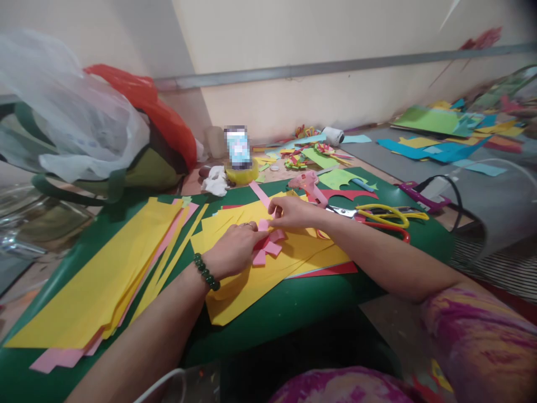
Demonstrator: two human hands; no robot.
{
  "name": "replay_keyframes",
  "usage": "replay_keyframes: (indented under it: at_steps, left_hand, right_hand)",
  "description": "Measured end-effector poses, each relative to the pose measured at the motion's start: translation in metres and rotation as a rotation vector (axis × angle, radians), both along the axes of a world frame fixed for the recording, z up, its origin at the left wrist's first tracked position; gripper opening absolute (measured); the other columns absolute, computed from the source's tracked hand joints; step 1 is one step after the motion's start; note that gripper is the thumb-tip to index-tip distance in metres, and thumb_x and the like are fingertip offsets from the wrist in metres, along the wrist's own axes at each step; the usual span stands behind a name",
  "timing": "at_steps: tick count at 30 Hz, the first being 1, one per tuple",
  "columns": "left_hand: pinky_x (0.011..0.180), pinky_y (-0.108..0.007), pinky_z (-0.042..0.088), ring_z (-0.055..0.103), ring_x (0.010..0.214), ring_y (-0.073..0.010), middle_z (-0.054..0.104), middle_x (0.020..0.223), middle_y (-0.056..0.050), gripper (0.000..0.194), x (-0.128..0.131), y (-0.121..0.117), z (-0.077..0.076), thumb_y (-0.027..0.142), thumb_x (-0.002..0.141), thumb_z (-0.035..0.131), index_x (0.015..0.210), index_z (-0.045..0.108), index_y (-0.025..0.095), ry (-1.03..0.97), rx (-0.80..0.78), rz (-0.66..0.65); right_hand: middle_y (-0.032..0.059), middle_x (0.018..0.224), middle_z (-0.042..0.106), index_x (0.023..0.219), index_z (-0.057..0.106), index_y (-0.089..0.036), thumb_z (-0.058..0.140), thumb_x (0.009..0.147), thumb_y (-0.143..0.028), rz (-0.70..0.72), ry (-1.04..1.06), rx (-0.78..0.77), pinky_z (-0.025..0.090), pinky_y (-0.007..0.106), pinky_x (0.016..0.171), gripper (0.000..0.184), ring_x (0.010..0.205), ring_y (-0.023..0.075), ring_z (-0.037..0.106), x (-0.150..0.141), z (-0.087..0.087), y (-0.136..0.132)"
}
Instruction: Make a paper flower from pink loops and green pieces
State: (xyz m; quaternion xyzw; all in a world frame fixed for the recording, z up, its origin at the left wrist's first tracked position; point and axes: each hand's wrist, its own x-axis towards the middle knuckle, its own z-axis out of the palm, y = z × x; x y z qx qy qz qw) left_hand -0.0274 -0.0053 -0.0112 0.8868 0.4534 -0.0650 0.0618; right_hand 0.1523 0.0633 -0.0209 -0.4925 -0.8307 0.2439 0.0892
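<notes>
In the middle of the head view, small pink paper tabs point(273, 249) are arranged like petals around a red paper piece point(260, 243). They lie on a stack of yellow paper point(239, 302). My left hand point(235, 246), with a green bead bracelet at the wrist, is closed, its fingertips at the red piece and the tabs. My right hand point(291, 212) curls just beyond, thumb and finger pinched at a pink paper strip point(260, 193) that reaches away toward the phone. The fingers partly hide where the strip meets the other pieces.
A pink glue gun point(308, 184) and scissors with yellow handles point(386, 215) lie right of the stack. Long yellow sheets point(96, 274) cover the green surface point(289, 313) at left. Behind are a phone point(238, 148), bags point(138, 123) and paper scraps point(323, 157).
</notes>
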Motion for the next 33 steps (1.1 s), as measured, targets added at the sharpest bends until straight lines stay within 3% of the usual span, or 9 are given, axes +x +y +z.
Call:
replay_keyframes:
  at_steps: [10,18,25,29,33]
  left_hand:
    - [0.072,-0.031,0.042,0.062,0.081,-0.0228,0.071,0.091,-0.008,0.032,-0.012,0.001,0.006,0.017,0.084,0.045,0.112,0.060,0.020,-0.205,-0.128,0.109]
    - [0.069,-0.031,0.042,0.062,0.082,-0.0225,0.068,0.093,-0.008,0.012,-0.013,-0.001,0.008,0.017,0.084,0.046,0.093,0.052,0.020,-0.167,-0.136,0.153]
    - [0.073,-0.035,0.043,0.061,0.082,-0.0244,0.066,0.089,-0.008,0.007,-0.002,-0.005,0.008,0.023,0.085,0.048,0.089,0.052,0.019,-0.085,-0.041,0.142]
    - [0.080,-0.039,0.044,0.060,0.093,-0.0291,0.065,0.101,-0.012,0.028,0.005,-0.003,0.003,0.043,0.085,0.055,0.095,0.055,0.017,-0.063,0.070,0.245]
    - [0.089,-0.044,0.042,0.056,0.111,-0.0358,0.062,0.120,-0.019,0.070,0.004,0.000,-0.003,0.061,0.079,0.058,0.129,0.048,0.012,-0.086,0.088,0.335]
  right_hand:
    - [0.0026,0.094,0.069,0.101,0.060,-0.019,0.065,0.079,-0.035,-0.014,0.043,0.045,0.038,0.025,0.060,0.028,0.081,0.0170,0.063,-0.001,-0.001,-0.003]
    - [0.0077,0.111,0.064,0.121,0.054,-0.020,0.075,0.067,-0.032,-0.037,-0.119,0.129,0.038,0.028,0.063,0.059,0.092,0.0233,0.061,-0.015,-0.008,-0.009]
    - [0.0042,0.093,0.069,0.103,0.061,-0.015,0.050,0.086,-0.018,-0.090,0.238,0.229,0.041,0.026,0.069,0.020,0.083,0.0166,0.061,-0.003,0.000,0.002]
    - [0.0051,0.096,0.071,0.099,0.064,-0.017,0.042,0.089,-0.015,-0.090,0.157,0.159,0.041,0.026,0.071,0.024,0.088,0.0182,0.063,-0.004,-0.007,0.007]
    - [0.0051,0.097,0.073,0.102,0.065,-0.019,0.041,0.091,-0.019,-0.059,0.065,0.119,0.040,0.027,0.069,0.026,0.088,0.0195,0.064,-0.007,-0.011,0.005]
